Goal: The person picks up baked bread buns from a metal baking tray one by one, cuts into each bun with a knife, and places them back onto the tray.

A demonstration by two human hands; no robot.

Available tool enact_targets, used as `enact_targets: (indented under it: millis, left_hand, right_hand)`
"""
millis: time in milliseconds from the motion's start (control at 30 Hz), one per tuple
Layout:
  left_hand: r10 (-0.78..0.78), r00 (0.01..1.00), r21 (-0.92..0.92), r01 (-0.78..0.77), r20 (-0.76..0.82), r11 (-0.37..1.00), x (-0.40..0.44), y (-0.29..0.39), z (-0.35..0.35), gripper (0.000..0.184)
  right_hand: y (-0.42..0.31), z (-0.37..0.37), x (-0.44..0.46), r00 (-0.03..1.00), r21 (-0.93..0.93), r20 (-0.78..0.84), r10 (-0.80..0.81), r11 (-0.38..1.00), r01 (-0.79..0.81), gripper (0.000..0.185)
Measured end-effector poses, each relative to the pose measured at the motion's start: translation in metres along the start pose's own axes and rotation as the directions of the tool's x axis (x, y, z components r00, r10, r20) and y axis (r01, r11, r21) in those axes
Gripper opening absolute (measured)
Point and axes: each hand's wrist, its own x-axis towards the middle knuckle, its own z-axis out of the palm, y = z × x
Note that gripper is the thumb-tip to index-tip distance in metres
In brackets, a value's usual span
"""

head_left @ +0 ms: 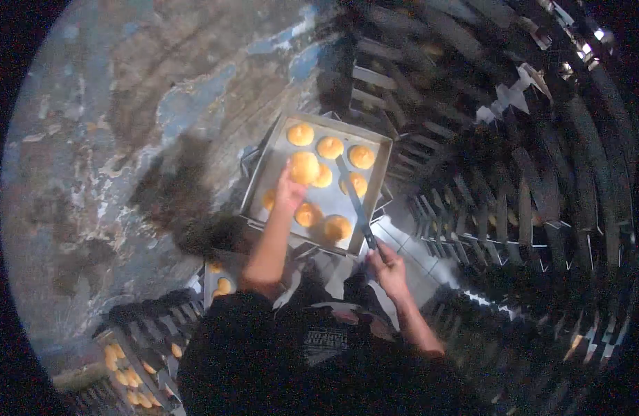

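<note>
In front of me is a metal baking tray (pixel 263 166) with several round golden buns on it, such as the bun (pixel 362 157) at its far right. My left hand (pixel 290 191), fingers curled, holds a golden bun (pixel 305 168) above the tray; another bun (pixel 322 176) partly shows behind it. My right hand (pixel 389 269) is closed round the dark handle of a long, narrow-bladed knife (pixel 354 197). Its blade slants across the tray, with the tip close to a bun (pixel 330 147) in the far row. Blur hides any cutting edge.
Dark metal racks (pixel 500 215) with many slats rise along the right. A worn, peeling wall (pixel 118 132) fills the left. Lower left, a second tray (pixel 210 281) bears buns, and more elongated rolls (pixel 125 374) lie farther down. Pale floor tiles (pixel 409 246) show below.
</note>
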Motion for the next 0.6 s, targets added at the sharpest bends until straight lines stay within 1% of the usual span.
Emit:
enact_targets:
  millis: [33,67,133,267,333,367,433,467,533,567,600]
  left_hand:
    - [-0.041,0.999,-0.15,0.042,0.01,0.988,-0.011,-0.001,0.011,0.04]
    - [-0.025,1.0,-0.139,0.027,0.015,0.99,-0.019,-0.001,0.022,0.04]
    - [0.012,1.0,-0.227,-0.01,0.007,0.974,-0.031,-0.002,0.035,0.048]
    - [0.033,0.999,-0.232,-0.028,0.018,0.972,-0.051,0.002,0.063,0.046]
    - [0.082,0.997,-0.226,-0.077,0.012,0.971,-0.055,0.004,0.074,0.044]
    - [0.085,0.996,-0.224,-0.08,0.014,0.971,-0.058,0.004,0.078,0.044]
    - [0.077,0.997,-0.235,-0.073,0.007,0.969,-0.062,0.003,0.081,0.041]
    - [0.078,0.997,-0.236,-0.074,0.009,0.969,-0.064,0.003,0.082,0.041]
    - [0.04,0.991,-0.213,-0.011,0.132,0.977,-0.062,0.0,0.076,0.038]
    - [0.04,0.991,-0.214,-0.012,0.131,0.977,-0.063,-0.004,0.072,0.038]
    - [0.006,0.992,-0.189,0.019,0.126,0.982,-0.067,-0.008,0.075,0.036]
  right_hand:
    - [-0.007,0.0,0.005,0.997,-0.093,0.015,-0.073,0.993,0.074,0.046]
    - [-0.015,0.001,0.009,0.989,-0.185,0.035,-0.144,0.972,0.148,0.047]
    - [-0.031,0.004,0.007,0.989,-0.17,0.065,-0.131,0.975,0.14,0.049]
    - [-0.06,0.002,-0.005,0.974,-0.176,0.1,-0.204,0.96,0.219,0.049]
    - [-0.073,-0.001,-0.013,0.989,-0.18,0.131,-0.073,0.979,0.096,0.046]
    - [-0.07,-0.002,-0.015,0.988,-0.178,0.132,-0.077,0.979,0.1,0.046]
    - [-0.059,-0.004,-0.016,0.981,-0.218,0.106,-0.164,0.958,0.184,0.046]
    - [-0.055,-0.006,-0.018,0.98,-0.218,0.106,-0.166,0.958,0.186,0.046]
    - [-0.049,-0.009,-0.02,0.964,-0.211,0.105,-0.244,0.942,0.261,0.046]
    - [-0.046,-0.01,-0.02,0.957,-0.21,0.106,-0.27,0.935,0.286,0.047]
    - [-0.049,-0.01,-0.02,0.958,-0.206,0.105,-0.267,0.937,0.283,0.047]
